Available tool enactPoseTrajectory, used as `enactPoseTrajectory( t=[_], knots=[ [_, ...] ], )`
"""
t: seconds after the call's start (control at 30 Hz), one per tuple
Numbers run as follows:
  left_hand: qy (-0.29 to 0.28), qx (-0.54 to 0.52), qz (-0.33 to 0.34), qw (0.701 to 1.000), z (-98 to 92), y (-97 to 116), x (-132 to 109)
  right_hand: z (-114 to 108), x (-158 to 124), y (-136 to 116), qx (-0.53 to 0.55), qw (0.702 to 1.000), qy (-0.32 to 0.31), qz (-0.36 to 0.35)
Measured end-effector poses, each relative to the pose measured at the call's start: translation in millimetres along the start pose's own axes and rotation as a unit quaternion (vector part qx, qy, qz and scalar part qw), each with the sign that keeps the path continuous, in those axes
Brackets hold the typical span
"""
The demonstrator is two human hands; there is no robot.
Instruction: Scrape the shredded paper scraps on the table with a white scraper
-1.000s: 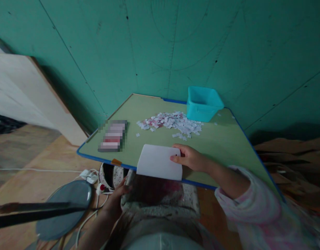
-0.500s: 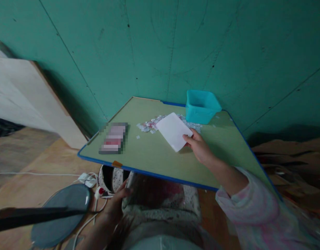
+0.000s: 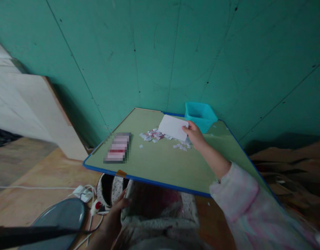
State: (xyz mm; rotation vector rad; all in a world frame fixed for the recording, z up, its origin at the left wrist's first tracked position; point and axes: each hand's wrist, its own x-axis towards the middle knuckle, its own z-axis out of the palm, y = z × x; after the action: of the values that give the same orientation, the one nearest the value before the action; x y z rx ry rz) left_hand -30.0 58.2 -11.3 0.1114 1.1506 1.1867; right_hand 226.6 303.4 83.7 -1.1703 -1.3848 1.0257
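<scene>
- teal wall (image 3: 97,59): fills the top of the frame, two panels meeting behind the counter, dark specks and thin seams
- counter (image 3: 160,163): green top, blue edging, far corner pushed into the wall, center of the frame
- plywood board (image 3: 37,111): pale, leaning at the left of the frame against the wall
- wooden floor (image 3: 27,170): lower left, white cable (image 3: 32,188) running across it
- quilted cushion (image 3: 160,225): bottom center, below the counter's near edge
- pink fleece sleeve (image 3: 235,194): lower right, on the right arm
- round grey disc (image 3: 61,211): lower left, partly cut off, dark bar across it; unclear what it is
- blue plastic bin (image 3: 199,114): far corner of the counter, against the wall, upright, inside not visible
- white card (image 3: 173,127): now at the far end of the counter, over the paper scraps and just short of the bin, tilted; earlier at the near edge, so it has crossed the counter; looks flat, clean, unbent
- blurred packet (image 3: 117,147): left part of the counter, pixelated, contents unreadable
- right hand (image 3: 193,134): fingers and thumb pinched on the card's edge, firm hold
- left hand (image 3: 113,215): below the counter by a polka-dot cloth (image 3: 111,189), half open, nothing visibly held
- paper scraps (image 3: 151,136): white and pink bits, small heap around the card, a few strays nearby; less showing than earlier
</scene>
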Motion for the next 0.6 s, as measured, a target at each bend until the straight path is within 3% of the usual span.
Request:
enactPoseTrajectory(
  t=[0.23,0.43,0.6],
  knots=[
    [-0.039,-0.01,0.0,0.999,-6.3,2,-1,8,11,12,0.003,1.0,-0.002,-0.004],
    [0.027,0.017,-0.007,0.999,-7.9,2,7,-9,9,21,-0.001,0.999,0.033,-0.01],
    [0.032,0.025,-0.042,0.998,2.1,-1,13,-8,5,21,-0.014,1.0,0.018,-0.015]
  ],
)
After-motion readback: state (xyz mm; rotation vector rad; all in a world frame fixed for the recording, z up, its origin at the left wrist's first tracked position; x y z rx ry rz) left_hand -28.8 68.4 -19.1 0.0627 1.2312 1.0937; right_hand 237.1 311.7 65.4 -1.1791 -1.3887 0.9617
